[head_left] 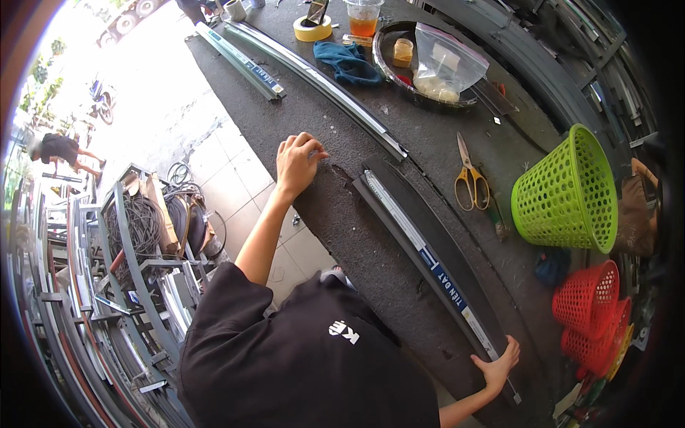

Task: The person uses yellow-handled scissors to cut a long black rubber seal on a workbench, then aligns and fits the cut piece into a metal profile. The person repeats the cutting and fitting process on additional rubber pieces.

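Note:
A long dark metal profile [407, 239] with a white and blue label strip lies on the dark worktop in front of me. My right hand [499, 364] grips it near its lower right end, thumb on one side and fingers on the other. Beyond the profile's far left end, my left hand [300, 164] is raised over the worktop's near edge. Its fingers are curled and pinched together; whatever they may hold is too small to make out. Further up lie a second long profile [321, 82] and a shorter labelled one [242, 60].
Scissors with yellow handles [471, 182], a green basket [564, 192] and red baskets [585, 299] are on the right. At the back are a black tray [385, 60], a blue cloth [346, 63], yellow tape [312, 30] and a drink cup [362, 21]. Metal racks [132, 235] stand left.

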`<state>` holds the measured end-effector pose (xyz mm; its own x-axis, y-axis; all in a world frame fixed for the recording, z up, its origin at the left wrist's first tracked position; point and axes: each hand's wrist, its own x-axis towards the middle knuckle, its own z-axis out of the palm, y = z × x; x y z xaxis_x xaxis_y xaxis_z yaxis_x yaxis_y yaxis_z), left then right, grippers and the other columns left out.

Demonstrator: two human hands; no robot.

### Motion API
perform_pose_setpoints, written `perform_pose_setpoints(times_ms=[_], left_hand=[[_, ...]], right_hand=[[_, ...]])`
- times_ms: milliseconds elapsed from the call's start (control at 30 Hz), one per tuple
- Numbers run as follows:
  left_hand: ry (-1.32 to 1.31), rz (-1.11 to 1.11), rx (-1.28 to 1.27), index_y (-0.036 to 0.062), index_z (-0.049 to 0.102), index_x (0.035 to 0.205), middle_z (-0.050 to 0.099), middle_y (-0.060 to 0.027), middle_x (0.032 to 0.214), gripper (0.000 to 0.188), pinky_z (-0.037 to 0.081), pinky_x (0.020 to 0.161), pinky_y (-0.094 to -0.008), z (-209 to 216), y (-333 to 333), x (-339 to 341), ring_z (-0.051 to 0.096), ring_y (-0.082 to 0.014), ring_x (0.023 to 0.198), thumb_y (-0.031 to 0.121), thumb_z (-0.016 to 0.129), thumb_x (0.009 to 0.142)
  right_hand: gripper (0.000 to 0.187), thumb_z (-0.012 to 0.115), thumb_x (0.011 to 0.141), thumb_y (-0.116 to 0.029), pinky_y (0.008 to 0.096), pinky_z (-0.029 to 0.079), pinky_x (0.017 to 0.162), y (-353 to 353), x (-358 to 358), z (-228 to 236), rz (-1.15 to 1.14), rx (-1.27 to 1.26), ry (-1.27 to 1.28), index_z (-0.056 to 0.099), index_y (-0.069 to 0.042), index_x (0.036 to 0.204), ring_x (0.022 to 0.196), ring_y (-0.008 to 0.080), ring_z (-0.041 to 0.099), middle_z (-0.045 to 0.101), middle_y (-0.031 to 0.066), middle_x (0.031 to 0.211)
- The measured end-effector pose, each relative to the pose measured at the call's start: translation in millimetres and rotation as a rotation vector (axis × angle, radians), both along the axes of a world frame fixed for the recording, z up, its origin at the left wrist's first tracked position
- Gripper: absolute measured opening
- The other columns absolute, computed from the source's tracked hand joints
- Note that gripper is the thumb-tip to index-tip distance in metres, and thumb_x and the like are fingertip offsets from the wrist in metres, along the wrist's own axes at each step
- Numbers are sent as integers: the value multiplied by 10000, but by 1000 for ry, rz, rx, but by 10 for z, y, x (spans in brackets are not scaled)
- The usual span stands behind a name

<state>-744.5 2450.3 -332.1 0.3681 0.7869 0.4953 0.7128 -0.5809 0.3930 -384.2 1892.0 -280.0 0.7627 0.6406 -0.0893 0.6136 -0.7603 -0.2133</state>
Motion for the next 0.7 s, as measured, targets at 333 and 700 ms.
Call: perform_pose_setpoints(times_ms=[333,700], left_hand=[[269,-94,-431,131,700,1101,674,-48,1058,339,411,1041,-423,384,98,-214,554,-256,1167,355,782,860],[-58,-510,-513,70,704,1060,713,-95,1011,210,555,854,-368,491,864,-380,692,-221,956,241,717,940]], right_hand=[[1365,968,436,-335,528,258,1190,449,-123,429,-52,-27,220,267,-153,1594,1446,400,321,386,190,1541],[349,643,971,-139,427,396,1102,4277,-1157,333,450,539,265,627,-7,1294,1278,331,561,633,169,1317]])
